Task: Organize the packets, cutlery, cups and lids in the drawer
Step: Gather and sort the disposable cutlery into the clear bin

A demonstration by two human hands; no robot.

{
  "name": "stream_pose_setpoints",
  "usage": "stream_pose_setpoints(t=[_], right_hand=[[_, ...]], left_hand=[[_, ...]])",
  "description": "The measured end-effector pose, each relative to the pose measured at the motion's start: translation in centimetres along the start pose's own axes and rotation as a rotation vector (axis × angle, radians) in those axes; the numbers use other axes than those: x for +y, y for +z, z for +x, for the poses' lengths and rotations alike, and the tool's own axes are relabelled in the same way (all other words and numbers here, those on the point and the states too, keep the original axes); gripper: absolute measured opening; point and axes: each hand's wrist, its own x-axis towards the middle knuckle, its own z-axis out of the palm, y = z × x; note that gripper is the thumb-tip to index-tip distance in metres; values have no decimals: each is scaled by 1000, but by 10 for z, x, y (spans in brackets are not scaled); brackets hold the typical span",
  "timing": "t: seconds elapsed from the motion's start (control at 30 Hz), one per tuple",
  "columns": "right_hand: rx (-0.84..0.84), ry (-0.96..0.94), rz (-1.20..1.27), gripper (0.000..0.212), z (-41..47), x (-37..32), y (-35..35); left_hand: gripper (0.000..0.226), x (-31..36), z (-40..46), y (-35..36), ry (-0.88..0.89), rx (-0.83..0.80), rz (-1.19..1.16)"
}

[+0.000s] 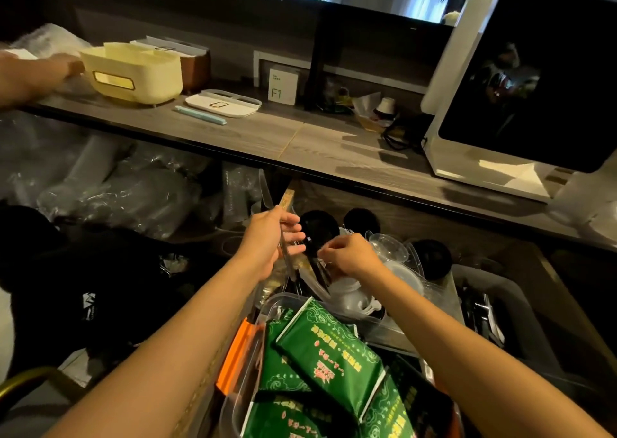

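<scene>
Green packets (329, 354) lie nearest, at 6 o'clock, stacked slantwise in a clear bin (233, 401) in the open drawer (567, 307), with an orange strip (238, 354) at the bin's left edge. Past them, at centre, both hands meet over the clutter. The left hand (267, 240) grips a bundle of long cutlery (287, 237), seemingly wrapped chopsticks and clear plastic pieces; its thumb and palm clamp the bundle while the fingers spread outward. The bundle's long axis runs near to far, its top end pointing to 12 o'clock, tilted slightly left. The right hand (350, 257), fingers curled, pinches something thin just beside the bundle's lower part; what exactly it holds is too blurred to tell. At 3 o'clock of the hands sit clear lids (390, 247) and black cups (430, 259), and a grey tray (500, 307) of dark cutlery lies farther right.

The step in hand looks like gathering loose cutlery into one bunch. Next, the piece in the right hand probably needs aligning with the bundle, then the lot needs a compartment, perhaps the grey tray.

Beyond, the tabletop (300, 137) carries a cream box (133, 70) at 10 o'clock, where another person's arm (33, 73) reaches, and a white appliance (521, 80) at 2 o'clock.
</scene>
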Motion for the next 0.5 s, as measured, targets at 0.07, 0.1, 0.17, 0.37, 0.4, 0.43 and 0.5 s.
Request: stream_pose_setpoints(t=[0.07, 0.1, 0.17, 0.37, 0.4, 0.43, 0.5], right_hand=[[13, -8, -84, 17, -2, -1, -3], [1, 5, -77, 17, -2, 0, -3], [-30, 23, 20, 13, -2, 1, -1], [39, -12, -1, 33, -1, 6, 1], [97, -18, 29, 38, -1, 7, -1], [159, -17, 70, 42, 0, 9, -3], [235, -15, 95, 46, 3, 8, -6]], left_hand=[[45, -4, 2, 1, 10, -8, 105], [47, -5, 2, 1, 13, -23, 152], [48, -8, 1, 3, 23, -54, 213], [44, -5, -3, 4, 41, -57, 289], [44, -4, -3, 5, 49, -48, 300], [45, -5, -4, 6, 57, -44, 301], [45, -5, -4, 7, 65, -46, 300]])
